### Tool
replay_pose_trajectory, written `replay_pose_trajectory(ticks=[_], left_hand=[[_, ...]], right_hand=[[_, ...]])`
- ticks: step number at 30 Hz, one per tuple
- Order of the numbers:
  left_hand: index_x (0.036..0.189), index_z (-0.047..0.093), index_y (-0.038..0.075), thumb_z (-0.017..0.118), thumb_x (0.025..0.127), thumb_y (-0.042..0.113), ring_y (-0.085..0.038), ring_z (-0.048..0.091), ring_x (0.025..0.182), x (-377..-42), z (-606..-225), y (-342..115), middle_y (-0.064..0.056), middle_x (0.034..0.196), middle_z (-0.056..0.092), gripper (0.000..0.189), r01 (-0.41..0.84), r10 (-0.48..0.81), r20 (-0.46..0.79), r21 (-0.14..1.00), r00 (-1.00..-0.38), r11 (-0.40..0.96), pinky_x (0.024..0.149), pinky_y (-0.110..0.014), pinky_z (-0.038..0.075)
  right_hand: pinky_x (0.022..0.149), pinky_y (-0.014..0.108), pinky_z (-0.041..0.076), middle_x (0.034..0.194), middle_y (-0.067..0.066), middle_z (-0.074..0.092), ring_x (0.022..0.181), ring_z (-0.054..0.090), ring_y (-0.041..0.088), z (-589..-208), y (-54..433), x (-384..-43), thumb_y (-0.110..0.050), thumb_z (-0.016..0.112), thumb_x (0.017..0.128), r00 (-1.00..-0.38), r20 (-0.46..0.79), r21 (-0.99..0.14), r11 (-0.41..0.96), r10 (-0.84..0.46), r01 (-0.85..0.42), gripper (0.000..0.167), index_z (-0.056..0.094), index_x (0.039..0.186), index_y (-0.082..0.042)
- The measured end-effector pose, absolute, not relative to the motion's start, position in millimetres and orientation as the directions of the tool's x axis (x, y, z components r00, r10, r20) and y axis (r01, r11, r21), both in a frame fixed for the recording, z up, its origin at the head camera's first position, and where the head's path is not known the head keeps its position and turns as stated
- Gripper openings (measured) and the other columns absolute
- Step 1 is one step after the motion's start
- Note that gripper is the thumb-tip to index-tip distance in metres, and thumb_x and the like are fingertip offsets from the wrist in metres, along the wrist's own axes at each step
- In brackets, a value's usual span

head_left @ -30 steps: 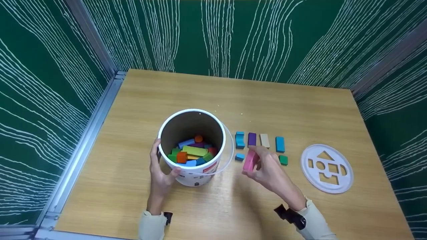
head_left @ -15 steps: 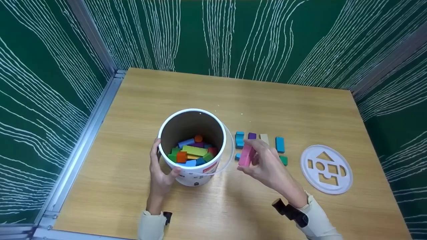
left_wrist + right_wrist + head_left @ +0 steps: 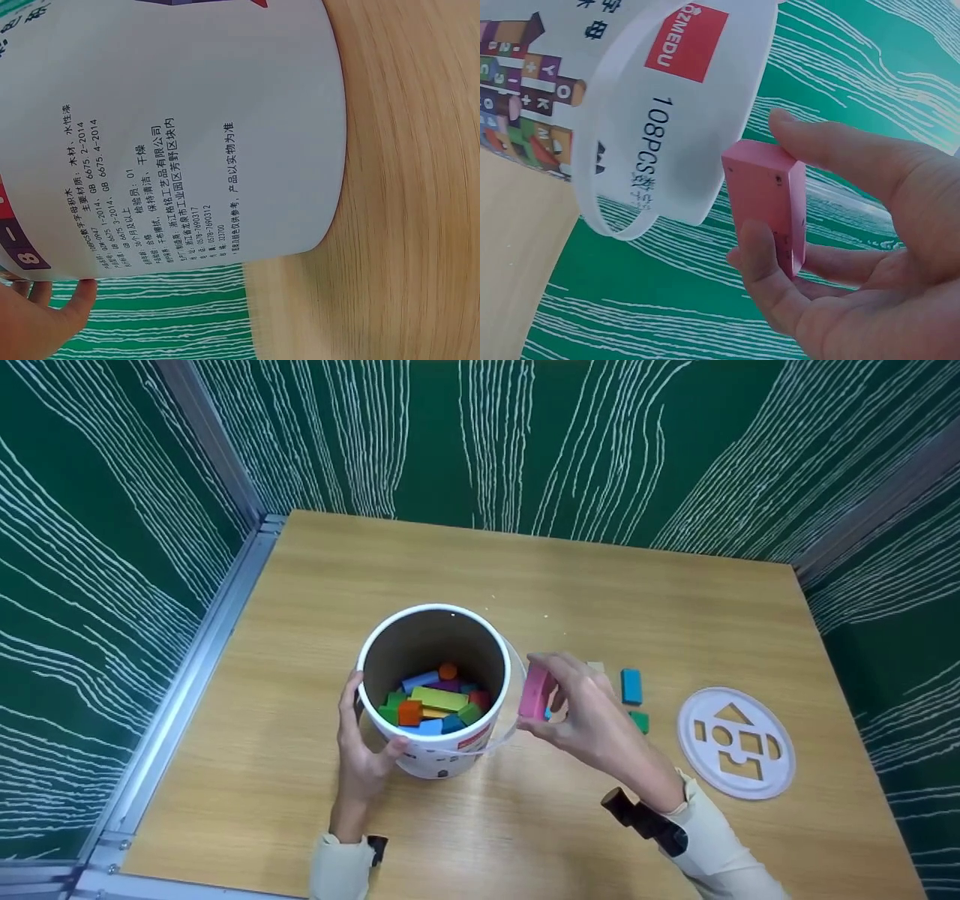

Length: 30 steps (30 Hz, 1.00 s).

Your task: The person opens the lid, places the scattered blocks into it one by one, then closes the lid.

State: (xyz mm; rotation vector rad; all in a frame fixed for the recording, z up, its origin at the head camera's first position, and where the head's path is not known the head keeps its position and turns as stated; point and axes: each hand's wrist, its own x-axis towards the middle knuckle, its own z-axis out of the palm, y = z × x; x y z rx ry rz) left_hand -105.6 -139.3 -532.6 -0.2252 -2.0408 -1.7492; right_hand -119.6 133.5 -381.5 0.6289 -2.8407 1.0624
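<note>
My right hand (image 3: pixel 600 727) pinches a pink rectangular block (image 3: pixel 535 691) between thumb and fingers, raised just right of the bucket's handle. In the right wrist view the pink block (image 3: pixel 765 199) shows small dark marks on its face. At the bucket's left side, my left hand (image 3: pixel 364 750) grips the wall near the rim, thumb in front. The white printed bucket (image 3: pixel 439 769) stands upright with coloured blocks (image 3: pixel 439 699) inside. Its thin plastic handle (image 3: pixel 592 150) hangs on the right. My right hand hides most of the small blocks behind it.
Right of the hand lie a blue block (image 3: pixel 631 687) and a green block (image 3: pixel 640 722), with part of a beige block (image 3: pixel 596 667) showing. Farther right is a white round lid (image 3: pixel 697 735) with shaped cut-outs. Green walls surround the wooden table (image 3: pixel 337 555).
My right hand has carried the pink block left toward the bucket, now covering the purple block and most of the nearby blue ones. The left hand and bucket stay put.
</note>
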Motion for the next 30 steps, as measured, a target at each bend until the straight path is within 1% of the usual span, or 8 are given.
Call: replay_pose_trajectory(ticks=[4,7,11,17,23,27,30], left_hand=[[0.147,0.025,0.015,0.070,0.077,0.045,-0.024,0.026,0.137,-105,-532,-140,-0.002,0.152,0.027,0.089,0.399,-0.154,0.427,0.899,-0.891,0.182,0.109,-0.056,0.023],[0.147,0.026,0.015,0.071,0.076,0.045,-0.025,0.025,0.137,-105,-531,-140,-0.002,0.152,0.027,0.090,0.407,-0.152,0.431,0.898,-0.889,0.166,0.109,-0.057,0.022],[0.147,0.025,0.014,0.071,0.076,0.041,-0.025,0.024,0.137,-105,-531,-139,-0.002,0.152,0.027,0.089,0.410,-0.152,0.433,0.898,-0.889,0.160,0.108,-0.058,0.022],[0.147,0.025,0.015,0.071,0.076,0.041,-0.023,0.025,0.137,-106,-532,-140,-0.002,0.152,0.027,0.088,0.405,-0.152,0.430,0.898,-0.890,0.174,0.109,-0.057,0.022],[0.147,0.025,0.014,0.071,0.076,0.032,-0.023,0.025,0.137,-105,-532,-140,-0.003,0.153,0.027,0.087,0.397,-0.149,0.425,0.899,-0.893,0.184,0.109,-0.057,0.022],[0.148,0.024,0.015,0.071,0.074,0.024,-0.023,0.025,0.138,-105,-532,-141,-0.002,0.153,0.026,0.088,0.395,-0.147,0.420,0.902,-0.896,0.173,0.109,-0.057,0.022],[0.148,0.024,0.015,0.072,0.074,0.027,-0.023,0.025,0.137,-105,-532,-141,-0.002,0.153,0.026,0.089,0.383,-0.150,0.409,0.907,-0.900,0.177,0.109,-0.058,0.023]], right_hand=[[0.068,0.026,0.053,0.116,0.006,0.059,0.090,0.055,0.016,-377,127,-123,-0.022,0.087,0.066,-0.914,0.175,-0.629,0.673,-0.365,-0.389,0.072,0.055,0.128,-0.005],[0.068,0.025,0.054,0.118,0.006,0.059,0.091,0.056,0.016,-376,123,-127,-0.022,0.087,0.066,-0.903,0.199,-0.617,0.668,-0.380,-0.417,0.071,0.056,0.128,-0.005],[0.068,0.026,0.055,0.118,0.006,0.060,0.091,0.059,0.017,-375,119,-131,-0.023,0.087,0.067,-0.896,0.215,-0.599,0.673,-0.388,-0.434,0.069,0.057,0.126,-0.004],[0.069,0.028,0.056,0.118,0.007,0.059,0.091,0.060,0.017,-374,115,-136,-0.021,0.085,0.069,-0.900,0.187,-0.631,0.654,-0.394,-0.417,0.067,0.056,0.127,-0.005],[0.070,0.029,0.056,0.120,0.009,0.058,0.094,0.059,0.019,-373,110,-139,-0.019,0.085,0.069,-0.910,0.142,-0.652,0.654,-0.390,-0.383,0.070,0.054,0.129,-0.003],[0.071,0.031,0.057,0.120,0.012,0.058,0.095,0.059,0.021,-373,107,-142,-0.015,0.086,0.068,-0.903,0.151,-0.657,0.641,-0.403,-0.396,0.070,0.054,0.129,0.000],[0.071,0.031,0.057,0.119,0.012,0.058,0.093,0.061,0.021,-373,105,-145,-0.011,0.086,0.067,-0.896,0.164,-0.667,0.623,-0.414,-0.409,0.070,0.054,0.128,0.000]])
